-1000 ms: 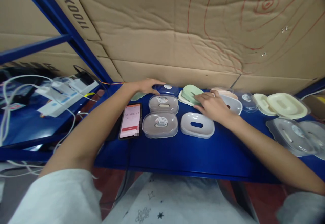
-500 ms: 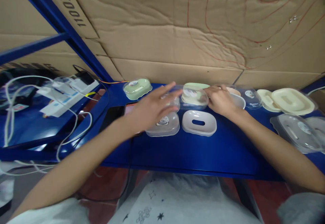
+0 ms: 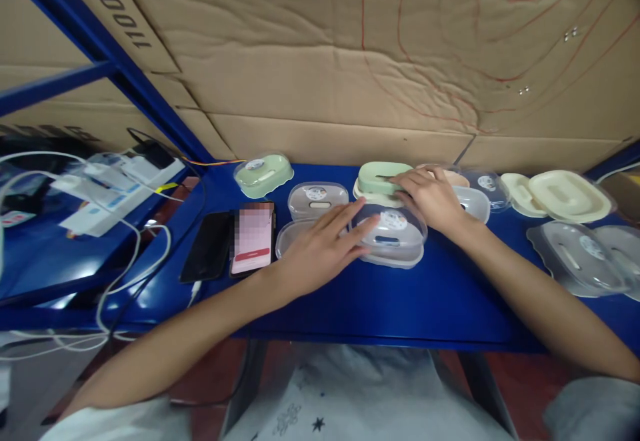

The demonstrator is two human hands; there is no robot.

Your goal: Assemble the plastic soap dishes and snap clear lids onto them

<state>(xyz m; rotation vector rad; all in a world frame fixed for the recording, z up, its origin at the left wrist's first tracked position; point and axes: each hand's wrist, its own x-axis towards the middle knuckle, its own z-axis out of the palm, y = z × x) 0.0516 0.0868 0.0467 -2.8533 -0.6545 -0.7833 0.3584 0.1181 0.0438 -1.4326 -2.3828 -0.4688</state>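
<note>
My left hand (image 3: 325,247) has its fingers against the left edge of a clear soap-box lid (image 3: 413,224) bearing a round label. That lid lies over the pale grey soap dish (image 3: 393,259) with a slot in its middle. Behind it, my right hand (image 3: 433,194) grips the right end of a light green soap dish (image 3: 377,173), its thumb partly hidden. The green piece rests on or just above a cream dish (image 3: 367,194). Left of these, a lidded grey soap box (image 3: 319,199) stands behind another one, which my left hand partly covers.
A lidded green soap box (image 3: 265,173) stands at the back left. Two phones (image 3: 206,247) lie left of my hand. Cream dishes (image 3: 570,195) and clear-lidded grey boxes (image 3: 570,254) sit on the right. A power strip (image 3: 123,197) with white cables is far left, cardboard (image 3: 280,81) behind.
The clear lid has come forward from the cream dish onto the grey dish. My left hand has moved right and down to its edge. The green dish now sits nearer, over the cream one.
</note>
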